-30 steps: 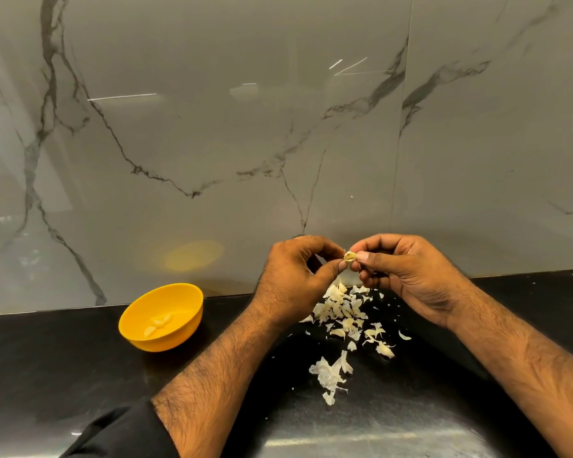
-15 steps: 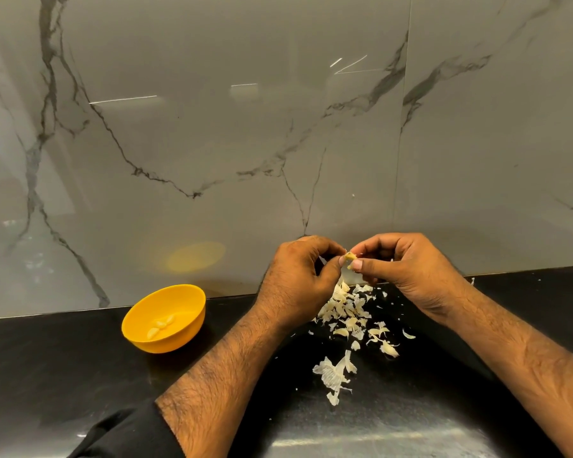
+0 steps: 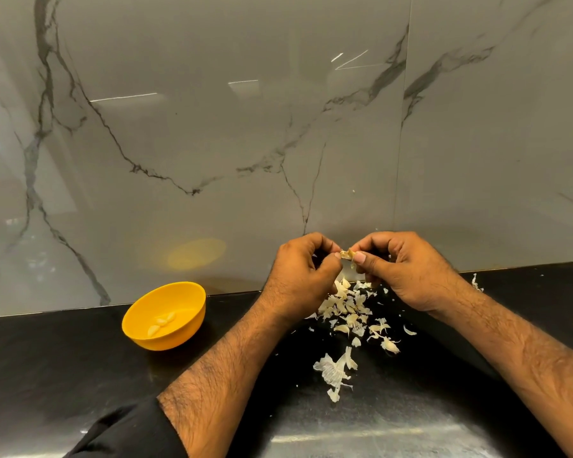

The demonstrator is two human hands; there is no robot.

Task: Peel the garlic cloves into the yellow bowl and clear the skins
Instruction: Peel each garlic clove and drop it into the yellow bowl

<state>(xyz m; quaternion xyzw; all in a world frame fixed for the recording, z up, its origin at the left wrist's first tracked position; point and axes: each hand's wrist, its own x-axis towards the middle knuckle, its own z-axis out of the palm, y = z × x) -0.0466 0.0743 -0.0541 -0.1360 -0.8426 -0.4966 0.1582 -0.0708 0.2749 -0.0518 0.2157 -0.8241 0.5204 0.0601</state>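
Both hands meet at one small clove, held up in the air above the tabletop. The left hand pinches its left end between thumb and curled fingers; the right hand pinches the right end, thumb on top. Each grip is pressed tight on the clove, and a flap of skin seems to hang from it, though it is too small to be sure.

The clove will handle as a light, firm, slightly slick thing once bare. Its skin is papery, brittle and tears in flakes. I judge the best hold is at the two tips, so the nails can lift skin along the side; squeezing the middle would risk it slipping out.

Straight below the grip lies the pile of skins, spreading toward the person, with one large papery piece nearest them. These weigh almost nothing and would scatter with a quick sweep or a breath. One stray flake lies to the right, behind the right wrist.

Well to the left of the grip and lower stands the bowl, with a few peeled cloves in it. The path across to it is open tabletop. Just behind the grip the wall rises, so room lies left, right and toward the person, not forward.
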